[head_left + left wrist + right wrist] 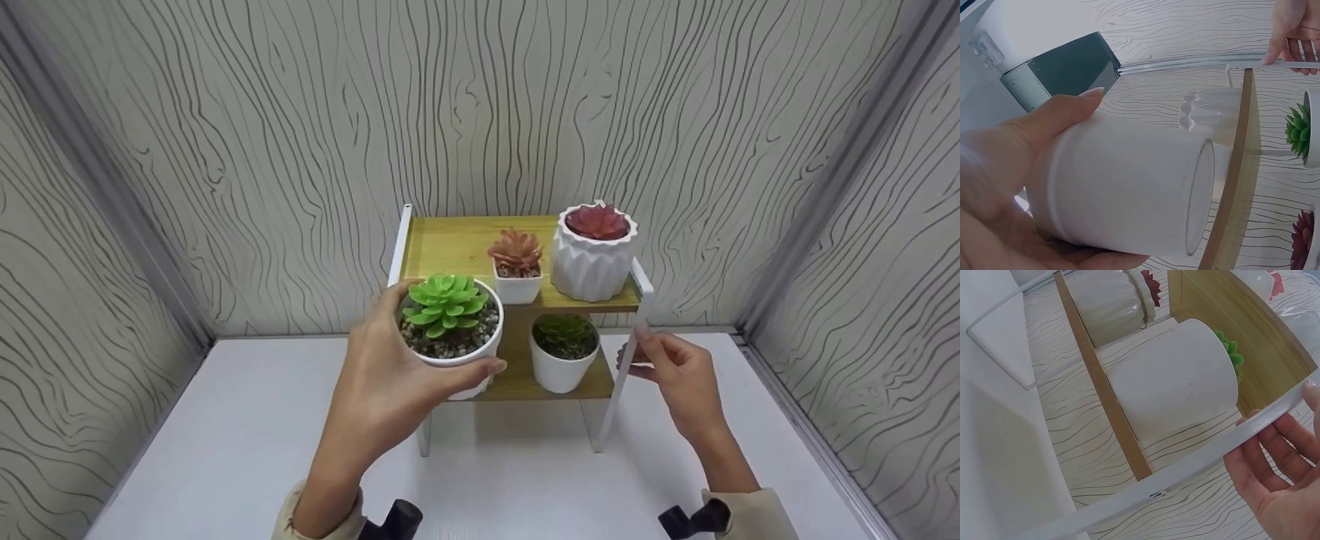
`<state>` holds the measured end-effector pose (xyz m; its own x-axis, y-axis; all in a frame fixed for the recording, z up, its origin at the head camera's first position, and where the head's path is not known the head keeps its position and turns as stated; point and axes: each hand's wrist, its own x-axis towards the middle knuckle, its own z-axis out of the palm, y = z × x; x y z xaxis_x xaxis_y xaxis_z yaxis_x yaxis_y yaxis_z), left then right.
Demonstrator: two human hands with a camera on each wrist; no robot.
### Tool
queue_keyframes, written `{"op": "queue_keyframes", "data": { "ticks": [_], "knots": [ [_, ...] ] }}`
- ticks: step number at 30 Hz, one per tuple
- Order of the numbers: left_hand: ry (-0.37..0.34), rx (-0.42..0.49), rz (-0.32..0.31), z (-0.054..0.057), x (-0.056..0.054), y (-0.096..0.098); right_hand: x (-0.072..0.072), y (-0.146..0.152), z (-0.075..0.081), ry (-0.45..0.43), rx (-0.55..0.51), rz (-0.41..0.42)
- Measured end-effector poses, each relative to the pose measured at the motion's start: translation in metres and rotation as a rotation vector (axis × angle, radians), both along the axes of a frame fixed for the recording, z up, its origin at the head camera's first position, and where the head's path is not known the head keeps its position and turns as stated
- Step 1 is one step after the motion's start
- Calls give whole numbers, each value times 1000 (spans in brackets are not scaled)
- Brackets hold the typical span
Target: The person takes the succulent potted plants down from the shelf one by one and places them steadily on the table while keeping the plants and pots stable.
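Note:
My left hand (pixel 382 379) grips a round white pot (pixel 1123 185) from its left side, thumb and fingers spread round its wall. Inside it sits a bright green succulent (pixel 445 304) over small pebbles. The pot is upright, in front of the two-tier wooden shelf (pixel 442 244) at about its top board's height. At the shelf's right side, my right hand (pixel 686 375) holds the white metal leg (pixel 613 409) below the top board. In the right wrist view its fingers (pixel 1280 461) lie behind the white bar, with the thumb on the other side.
On the top board stand a small square pot (pixel 517 289) with an orange-pink succulent and a ribbed white pot (pixel 592 266) with a red one. Below are a white pot (pixel 562 371) with green leaves and another ribbed pot (pixel 1109 306). Patterned walls (pixel 262 150) enclose the white table (pixel 225 420).

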<state>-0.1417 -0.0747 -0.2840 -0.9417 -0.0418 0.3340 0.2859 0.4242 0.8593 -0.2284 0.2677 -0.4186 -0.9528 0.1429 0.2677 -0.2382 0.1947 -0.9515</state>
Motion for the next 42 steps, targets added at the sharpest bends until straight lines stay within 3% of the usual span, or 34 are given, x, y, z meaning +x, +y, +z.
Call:
{"op": "queue_keyframes", "data": {
  "ticks": [15,23,30,42],
  "knots": [
    [9,17,-15,-20,4,-6,-2,0,3,2,-24,1],
    [-16,15,15,-30,7,-7,-3,2,3,-11,0,1],
    [3,37,-17,-41,8,-7,-1,1,1,-3,-14,-6],
    [-38,32,3,-55,12,-12,-1,0,-1,10,-34,5]
  ]
}}
